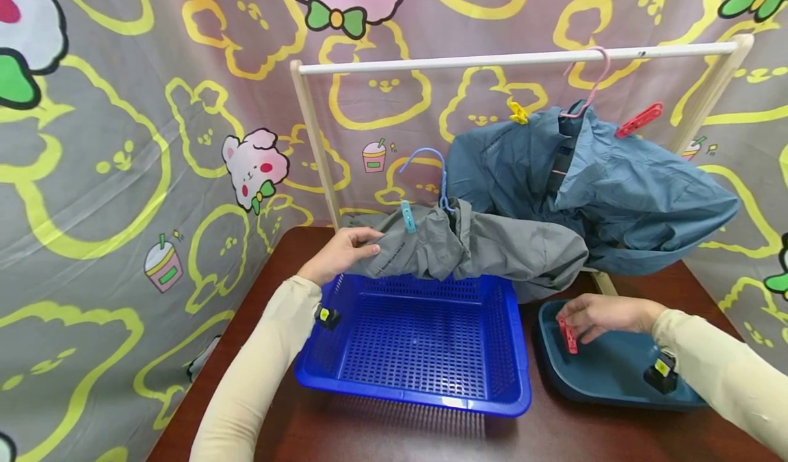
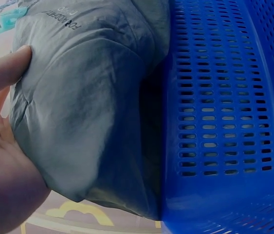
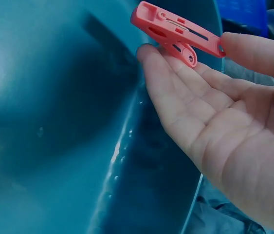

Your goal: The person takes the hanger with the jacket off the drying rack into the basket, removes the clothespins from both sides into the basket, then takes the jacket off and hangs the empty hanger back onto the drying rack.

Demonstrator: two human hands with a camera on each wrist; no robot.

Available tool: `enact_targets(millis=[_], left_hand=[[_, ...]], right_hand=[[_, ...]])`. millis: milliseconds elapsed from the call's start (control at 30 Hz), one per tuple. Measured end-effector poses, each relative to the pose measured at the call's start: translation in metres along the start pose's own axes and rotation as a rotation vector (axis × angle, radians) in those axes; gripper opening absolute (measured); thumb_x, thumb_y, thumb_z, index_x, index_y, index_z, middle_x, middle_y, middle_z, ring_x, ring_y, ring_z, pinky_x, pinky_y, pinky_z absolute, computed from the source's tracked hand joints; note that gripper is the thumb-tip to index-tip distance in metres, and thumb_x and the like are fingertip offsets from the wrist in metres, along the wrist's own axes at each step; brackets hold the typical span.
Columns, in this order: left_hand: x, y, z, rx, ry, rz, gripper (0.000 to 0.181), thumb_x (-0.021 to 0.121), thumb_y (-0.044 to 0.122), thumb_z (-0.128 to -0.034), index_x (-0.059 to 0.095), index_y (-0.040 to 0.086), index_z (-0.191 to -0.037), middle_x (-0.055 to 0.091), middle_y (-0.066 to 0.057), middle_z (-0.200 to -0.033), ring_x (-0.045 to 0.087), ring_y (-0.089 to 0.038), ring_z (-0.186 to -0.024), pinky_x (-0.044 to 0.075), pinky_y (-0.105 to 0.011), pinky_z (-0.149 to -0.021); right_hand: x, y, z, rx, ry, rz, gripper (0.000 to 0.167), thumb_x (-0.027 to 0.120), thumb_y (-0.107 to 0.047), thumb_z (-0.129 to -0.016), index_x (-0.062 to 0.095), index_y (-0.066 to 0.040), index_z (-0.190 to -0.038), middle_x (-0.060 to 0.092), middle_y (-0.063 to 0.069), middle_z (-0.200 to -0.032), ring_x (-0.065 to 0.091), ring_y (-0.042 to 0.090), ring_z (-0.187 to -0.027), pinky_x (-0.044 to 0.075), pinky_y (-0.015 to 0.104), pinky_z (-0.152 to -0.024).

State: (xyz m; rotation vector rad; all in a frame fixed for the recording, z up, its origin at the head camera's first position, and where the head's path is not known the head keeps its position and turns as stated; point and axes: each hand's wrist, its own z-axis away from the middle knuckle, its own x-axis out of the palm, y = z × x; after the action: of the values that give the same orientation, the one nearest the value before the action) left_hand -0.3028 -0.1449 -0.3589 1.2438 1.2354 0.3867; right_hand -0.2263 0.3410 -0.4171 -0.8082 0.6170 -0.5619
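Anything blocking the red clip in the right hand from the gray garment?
Only the tray rim: in the head view its left edge lies between the red clip and the gray garment. A small lift would probably clear it; nothing else visible stands between.

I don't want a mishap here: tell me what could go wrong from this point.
The blue hanger is not hooked on the white rail, so the grey garment might slump toward the blue basket if the left grip lets go.

The red clip, pinched in the right grip, could slip and drop into the teal tray.

Only a turquoise clip shows on the garment, so its unclipped side may slide off the hanger.
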Motion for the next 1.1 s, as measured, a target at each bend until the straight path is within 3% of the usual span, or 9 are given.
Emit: enact_targets(millis=[433,700,933,1100], left_hand=[[0.0,0.005,0.001,-0.011,-0.019,0.009,0.033,0.06,0.007,-0.0929,0.059,-0.003,-0.124,0.053,-0.017,-0.131,0.041,-0.028,-0.129,0.036,-0.043,-0.102],[0.001,0.007,0.0,-0.006,-0.01,0.002,0.031,0.06,0.006,-0.0924,0.06,-0.003,-0.122,0.056,-0.016,-0.127,0.044,-0.028,-0.126,0.038,-0.042,-0.1],[0.0,0.008,0.0,-0.002,0.011,0.001,0.031,0.061,0.005,-0.0916,0.06,-0.005,-0.121,0.057,-0.018,-0.125,0.047,-0.028,-0.124,0.039,-0.041,-0.099],[-0.001,0.006,0.0,-0.025,0.02,-0.001,0.031,0.061,0.006,-0.0921,0.061,-0.004,-0.121,0.057,-0.017,-0.125,0.047,-0.028,-0.124,0.04,-0.041,-0.098]], right_hand=[[0.001,0.014,-0.015,0.048,0.041,0.068,0.032,0.05,-0.003,-0.091,0.049,0.016,-0.116,0.061,0.016,-0.101,0.062,0.03,-0.092,0.05,0.047,-0.081],[0.009,0.023,-0.02,-0.01,0.051,0.084,0.017,0.051,-0.003,-0.09,0.055,0.012,-0.097,0.062,0.009,-0.082,0.061,0.023,-0.079,0.052,0.039,-0.071],[0.008,0.021,-0.02,0.001,0.068,0.1,0.017,0.052,-0.003,-0.089,0.056,0.012,-0.097,0.063,0.011,-0.084,0.063,0.025,-0.079,0.053,0.039,-0.072],[0.007,0.014,-0.015,0.011,0.084,0.171,0.021,0.052,-0.001,-0.089,0.053,0.016,-0.102,0.062,0.019,-0.092,0.064,0.03,-0.083,0.053,0.043,-0.073]])
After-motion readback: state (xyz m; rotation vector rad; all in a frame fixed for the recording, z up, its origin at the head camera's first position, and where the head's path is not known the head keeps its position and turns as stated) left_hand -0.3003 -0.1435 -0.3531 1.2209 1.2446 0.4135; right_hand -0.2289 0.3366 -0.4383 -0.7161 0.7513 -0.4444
